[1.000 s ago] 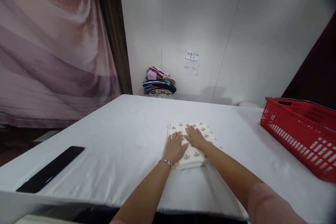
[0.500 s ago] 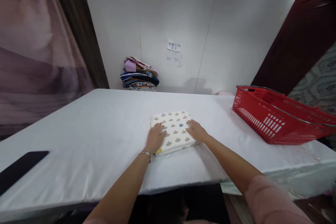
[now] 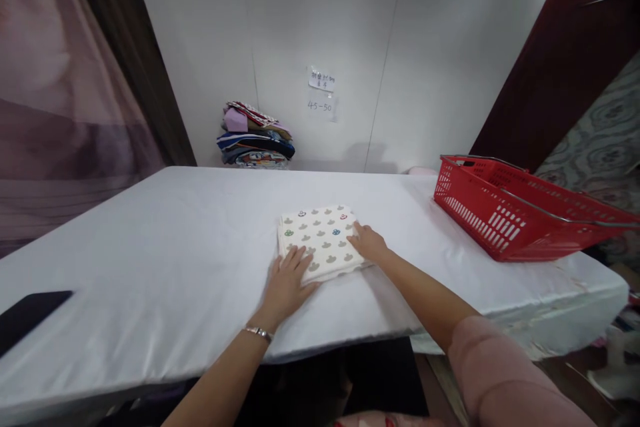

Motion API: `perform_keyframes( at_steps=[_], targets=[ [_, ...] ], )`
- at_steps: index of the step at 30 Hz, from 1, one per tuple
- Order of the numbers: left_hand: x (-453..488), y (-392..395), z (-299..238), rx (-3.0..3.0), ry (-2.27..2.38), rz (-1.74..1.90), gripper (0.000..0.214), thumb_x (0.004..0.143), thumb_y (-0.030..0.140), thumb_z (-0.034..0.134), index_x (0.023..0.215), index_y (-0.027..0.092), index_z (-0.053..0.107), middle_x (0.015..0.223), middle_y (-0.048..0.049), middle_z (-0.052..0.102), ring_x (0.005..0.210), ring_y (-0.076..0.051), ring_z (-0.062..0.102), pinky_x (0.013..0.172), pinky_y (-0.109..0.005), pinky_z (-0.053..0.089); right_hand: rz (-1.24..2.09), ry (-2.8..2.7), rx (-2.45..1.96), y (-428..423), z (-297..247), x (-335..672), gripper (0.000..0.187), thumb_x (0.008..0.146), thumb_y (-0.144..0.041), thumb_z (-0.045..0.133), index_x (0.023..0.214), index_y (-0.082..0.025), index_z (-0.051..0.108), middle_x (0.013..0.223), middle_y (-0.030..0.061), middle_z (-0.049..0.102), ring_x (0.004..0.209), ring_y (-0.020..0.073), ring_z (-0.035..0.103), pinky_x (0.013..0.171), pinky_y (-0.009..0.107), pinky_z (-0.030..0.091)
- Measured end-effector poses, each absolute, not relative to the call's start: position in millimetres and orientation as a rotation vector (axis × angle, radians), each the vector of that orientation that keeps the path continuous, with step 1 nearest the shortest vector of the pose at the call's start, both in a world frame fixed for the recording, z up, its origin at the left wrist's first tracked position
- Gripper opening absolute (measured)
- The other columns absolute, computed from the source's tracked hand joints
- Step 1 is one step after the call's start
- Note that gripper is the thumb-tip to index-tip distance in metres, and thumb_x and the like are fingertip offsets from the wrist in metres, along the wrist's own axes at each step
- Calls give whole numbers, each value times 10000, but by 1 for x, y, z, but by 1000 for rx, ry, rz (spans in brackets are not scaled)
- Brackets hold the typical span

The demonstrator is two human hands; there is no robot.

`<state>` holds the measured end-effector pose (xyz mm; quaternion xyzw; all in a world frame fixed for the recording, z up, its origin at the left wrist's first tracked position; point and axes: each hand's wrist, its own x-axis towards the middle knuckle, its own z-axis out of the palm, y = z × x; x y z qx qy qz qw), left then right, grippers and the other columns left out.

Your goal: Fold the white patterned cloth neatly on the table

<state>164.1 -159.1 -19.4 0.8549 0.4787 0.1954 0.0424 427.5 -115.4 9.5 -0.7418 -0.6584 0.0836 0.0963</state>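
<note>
A folded cream cloth (image 3: 320, 240) with small printed shapes lies in the middle of the white table (image 3: 165, 240). My left hand (image 3: 286, 283) rests flat on the cloth's near left corner, fingers stretched out. My right hand (image 3: 367, 242) lies flat on its right edge, fingers also spread. Neither hand holds anything.
A red plastic basket (image 3: 515, 217) with a metal handle stands on the table's right end. A stack of folded clothes (image 3: 254, 137) sits at the back by the wall. A black flat object (image 3: 30, 317) lies at the near left edge. Pink curtain hangs left.
Both hands have slid apart over the cloth, from its middle to its left corner and right edge. The camera has turned right, showing more of the basket.
</note>
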Motion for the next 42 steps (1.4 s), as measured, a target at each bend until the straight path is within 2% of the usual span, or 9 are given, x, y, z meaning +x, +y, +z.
perform_keyframes(
  at_steps=[10,14,17,23,27,30,34,38,42],
  targets=[
    [119,-128,-14,2758,1461,505,443,846,425,500,1270,296,495,1396,-49,431,1327,-270,309,1105,-502,150,271,-2011,-2257,-134,17,410,541,899,-483,313,1387,-248,306,1227,149,493,984,263,575,787,353,426],
    [107,-135,-24,2689,1488,571,478,868,387,464,1323,244,438,1433,-61,376,1322,-255,319,1079,-466,255,64,-2138,-2067,-146,13,400,509,905,-455,329,1350,-215,386,1451,141,293,1284,309,330,950,414,348],
    [107,-141,-32,2621,1445,679,510,862,386,479,1341,222,415,1448,-64,350,1321,-236,320,1061,-417,316,16,-2437,-1702,-155,5,389,532,919,-497,283,1364,-220,377,1489,93,253,1362,259,197,1056,426,224],
    [104,-145,-25,2265,1429,888,396,853,415,488,1210,255,551,1373,-22,456,1237,-193,440,1048,-340,354,-56,-2569,-1565,-166,-11,380,646,888,-593,288,1398,-199,335,1475,108,288,1355,264,234,1081,471,174],
    [107,-152,-18,1974,1564,1018,307,833,371,510,1099,242,591,1177,-18,578,970,-155,588,892,-288,463,-86,-2545,-1502,-166,-13,377,563,909,-518,320,1384,-217,357,1461,94,322,1343,259,260,1072,485,195],
    [111,-160,-17,1869,1665,1030,297,802,350,548,1064,212,572,1017,-21,602,771,-132,594,766,-277,490,-101,-2537,-1390,-166,-11,365,469,925,-428,339,1345,-231,411,1431,78,378,1314,240,313,1061,474,226],
    [113,-169,-16,1967,1681,1012,307,767,249,581,1072,222,560,1053,-19,570,884,-145,579,817,-267,472,-89,-2532,-1301,-166,-5,343,390,929,-331,365,1274,-196,486,1369,99,456,1268,229,376,1016,426,301],
    [110,-168,-13,2233,1605,953,368,813,163,496,1166,256,537,1172,-26,521,1005,-150,537,873,-270,448,-93,-2520,-1299,-164,-2,327,349,920,-266,393,1235,-181,520,1321,98,504,1230,237,416,968,406,345],
    [106,-162,-13,2433,1636,837,310,849,145,437,1074,265,612,1145,-37,551,988,-175,527,843,-302,448,-108,-2490,-1312,-163,-8,321,340,921,-228,388,1226,-189,532,1301,85,529,1205,234,443,955,397,350]
  ],
)
